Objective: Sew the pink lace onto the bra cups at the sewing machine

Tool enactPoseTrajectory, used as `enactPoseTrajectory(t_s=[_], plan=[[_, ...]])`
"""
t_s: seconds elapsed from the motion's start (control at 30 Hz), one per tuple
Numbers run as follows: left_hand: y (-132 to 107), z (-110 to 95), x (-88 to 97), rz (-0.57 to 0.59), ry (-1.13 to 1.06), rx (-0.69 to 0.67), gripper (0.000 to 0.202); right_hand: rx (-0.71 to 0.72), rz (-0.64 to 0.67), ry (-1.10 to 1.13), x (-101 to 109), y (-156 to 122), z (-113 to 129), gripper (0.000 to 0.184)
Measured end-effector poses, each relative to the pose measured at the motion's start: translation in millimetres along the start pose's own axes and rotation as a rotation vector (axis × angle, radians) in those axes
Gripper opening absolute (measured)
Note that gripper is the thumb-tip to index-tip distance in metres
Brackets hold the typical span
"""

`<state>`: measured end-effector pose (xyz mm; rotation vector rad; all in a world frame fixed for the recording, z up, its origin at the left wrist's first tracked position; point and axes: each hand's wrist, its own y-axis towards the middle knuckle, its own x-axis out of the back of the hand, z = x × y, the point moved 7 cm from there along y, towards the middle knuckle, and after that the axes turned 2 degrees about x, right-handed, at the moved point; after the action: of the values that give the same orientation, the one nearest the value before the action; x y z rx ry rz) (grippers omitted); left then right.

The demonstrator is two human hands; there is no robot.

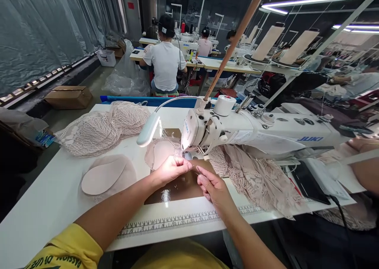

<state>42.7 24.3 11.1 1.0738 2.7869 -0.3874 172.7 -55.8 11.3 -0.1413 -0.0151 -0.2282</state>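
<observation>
In front of the sewing machine [192, 130], my left hand [173, 170] is closed, thumb and finger pinched together just below the needle area. My right hand [211, 184] is closed too, its fingertips close to the left ones. Something thin shows between the two hands, too small to name. Behind my left hand, a beige lace piece with a smooth oval pad [162, 152] lies by the machine's needle. A brown glossy plate [174, 192] is under both hands.
Stacked beige lace pieces [91, 132] lie at the back left, a loose oval pad [103, 177] nearer. More lace [257, 178] spreads right of my hands. A lamp [149, 130] hangs over the table; a printed ruler [166, 224] runs along the front edge. A person [166, 59] sits ahead.
</observation>
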Motion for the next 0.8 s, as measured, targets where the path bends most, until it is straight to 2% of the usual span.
enactPoseTrajectory(t_s=[0.07,0.17,0.8], plan=[[0,2,-2.0,0.023,-0.01,-0.003,0.041,-0.09,0.025,0.122,-6,1,-8,0.05],[0,3,-2.7,0.029,-0.012,-0.007,0.042,-0.108,0.051,0.199,-11,1,-11,0.047],[3,9,-3.2,0.031,0.022,-0.011,0.041,-0.076,0.017,0.191,-12,1,-15,0.04]])
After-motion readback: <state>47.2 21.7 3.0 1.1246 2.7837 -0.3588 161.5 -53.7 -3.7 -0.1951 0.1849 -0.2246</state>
